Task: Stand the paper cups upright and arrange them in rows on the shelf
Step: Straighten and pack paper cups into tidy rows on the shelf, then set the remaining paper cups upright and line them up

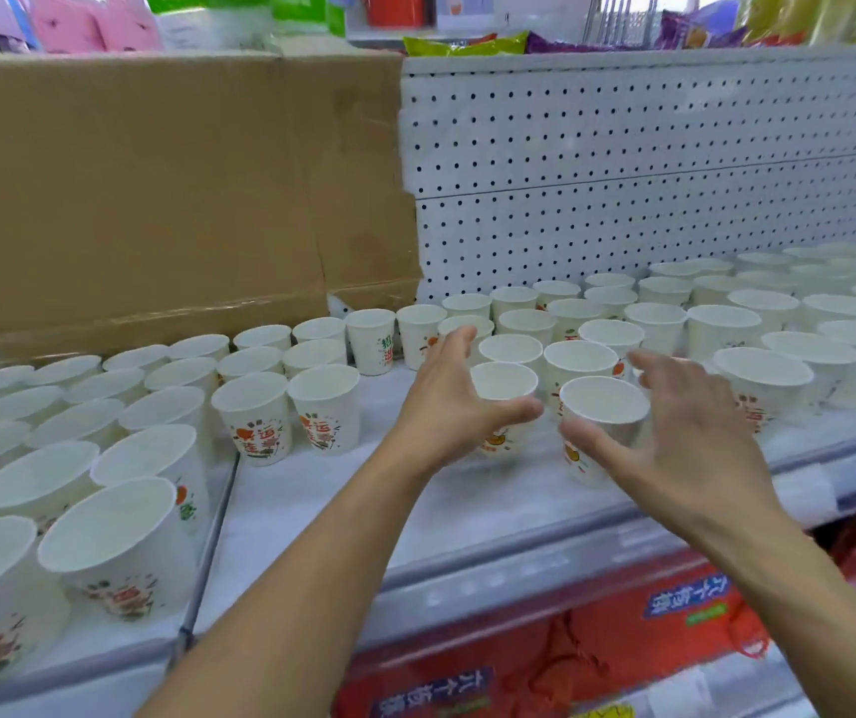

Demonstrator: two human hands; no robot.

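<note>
- lowest and nearest, red packages (560,660) with blue labels lie on the tier under the shelf (343,515), which is a white shelf with a pale front rail.
- on the left section, big-looking paper cups (120,531) stand upright and packed close, likely already sorted into rows.
- the left hand (446,401) is spread and relaxed, with its thumb lying across the front of a printed cup (503,388). nothing is gripped, and i cannot tell if the thumb touches the cup.
- the right hand (684,437) is also loose and flat-fingered, its thumb at the front of the nearest cup (604,401). the two hands bracket this loose cluster, probably to nudge it into line.
- between these cups and the pair of cups (291,417) to the left there is bare shelf, so the middle rows look unfinished.
- further back and to the right, more upright cups (726,313) run toward the white pegboard (648,163).
- a brown cardboard box (156,189) stands behind the left cups.
- above are snack bags (467,44) and other shop goods, blurred.
</note>
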